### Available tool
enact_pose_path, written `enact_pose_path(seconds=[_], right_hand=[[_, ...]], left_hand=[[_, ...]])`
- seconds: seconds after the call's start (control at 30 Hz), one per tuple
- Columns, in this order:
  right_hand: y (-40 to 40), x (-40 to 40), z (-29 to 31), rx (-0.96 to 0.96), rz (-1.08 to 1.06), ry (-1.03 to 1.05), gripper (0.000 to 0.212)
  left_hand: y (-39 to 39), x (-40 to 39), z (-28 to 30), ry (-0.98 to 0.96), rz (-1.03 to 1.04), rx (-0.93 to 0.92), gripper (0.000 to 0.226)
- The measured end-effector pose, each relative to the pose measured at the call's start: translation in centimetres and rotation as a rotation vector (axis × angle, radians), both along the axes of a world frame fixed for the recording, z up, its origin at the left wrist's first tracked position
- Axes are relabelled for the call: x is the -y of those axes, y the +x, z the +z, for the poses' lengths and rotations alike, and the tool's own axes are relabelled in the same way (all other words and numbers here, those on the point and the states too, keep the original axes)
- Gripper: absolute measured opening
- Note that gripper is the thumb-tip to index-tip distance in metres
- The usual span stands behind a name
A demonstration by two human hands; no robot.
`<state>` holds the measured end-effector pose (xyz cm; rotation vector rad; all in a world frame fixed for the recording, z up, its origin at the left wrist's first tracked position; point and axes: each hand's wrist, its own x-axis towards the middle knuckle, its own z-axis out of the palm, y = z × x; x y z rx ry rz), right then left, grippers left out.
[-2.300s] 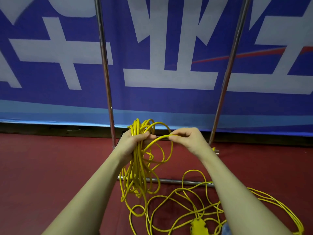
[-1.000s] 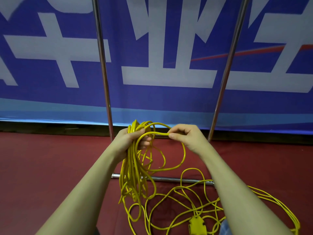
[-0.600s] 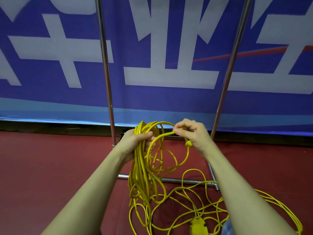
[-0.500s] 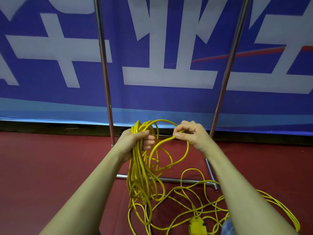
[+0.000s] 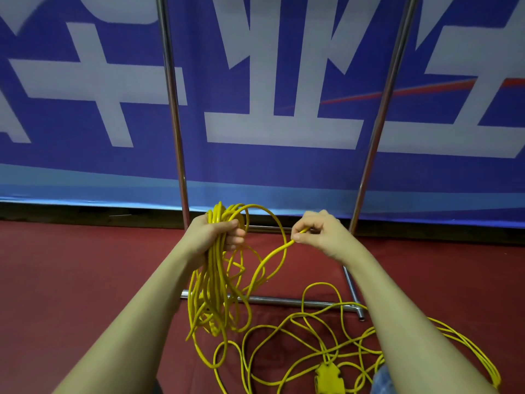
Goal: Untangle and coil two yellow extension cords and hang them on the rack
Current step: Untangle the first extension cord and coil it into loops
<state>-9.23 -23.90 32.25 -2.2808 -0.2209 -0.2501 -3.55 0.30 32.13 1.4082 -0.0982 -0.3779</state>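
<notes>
My left hand [image 5: 218,233] grips the top of a bundle of yellow cord loops [image 5: 217,291] that hangs down to the red floor. My right hand [image 5: 318,233] pinches a strand of the same yellow cord [image 5: 277,250], which arcs over from the bundle. More loose yellow cord [image 5: 321,336] lies tangled on the floor at the lower right, with a yellow socket block [image 5: 328,378] among it. The metal rack stands behind my hands, with its left upright [image 5: 173,109], its right upright [image 5: 382,109] and a base bar [image 5: 289,302] on the floor.
A blue banner with large white characters [image 5: 272,89] hangs right behind the rack. Red carpet [image 5: 71,280] covers the floor to the left and right. A bit of blue checked fabric [image 5: 379,379] shows at the bottom edge.
My right hand has drawn its strand a little to the right and down, away from the left hand, widening the loop. The left hand keeps the bundle in place.
</notes>
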Motion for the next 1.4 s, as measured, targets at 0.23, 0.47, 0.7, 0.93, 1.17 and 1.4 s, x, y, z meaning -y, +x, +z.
enact_pose_path(seconds=[0.23, 0.47, 0.7, 0.93, 1.17, 1.4], right_hand=[[-0.5, -0.2, 0.2, -0.024, 0.045, 0.038, 0.023], [-0.7, -4.3, 0.4, -0.027, 0.089, 0.21, 0.025], [0.2, -3.6, 0.0, 0.162, -0.01, 0.168, 0.037], [-0.1, -1.4, -0.6, 0.151, 0.021, 0.11, 0.02], [0.0, -2.1, -0.1, 0.137, 0.011, -0.05, 0.066], [0.7, -3.5, 0.9, -0.139, 0.204, -0.144, 0.069]], left_hand=[[-0.4, -0.1, 1.0, -0.02, -0.083, -0.023, 0.007], [-2.0, 2.5, 0.2, 0.036, -0.297, -0.023, 0.012], [-2.0, 2.7, 0.3, 0.022, -0.408, 0.016, 0.018], [-1.2, 1.9, 0.6, 0.11, -0.468, 0.068, 0.023], [-0.9, 0.8, 0.9, 0.195, -0.487, 0.134, 0.022], [-1.6, 0.6, 1.9, 0.24, -0.611, 0.169, 0.017]])
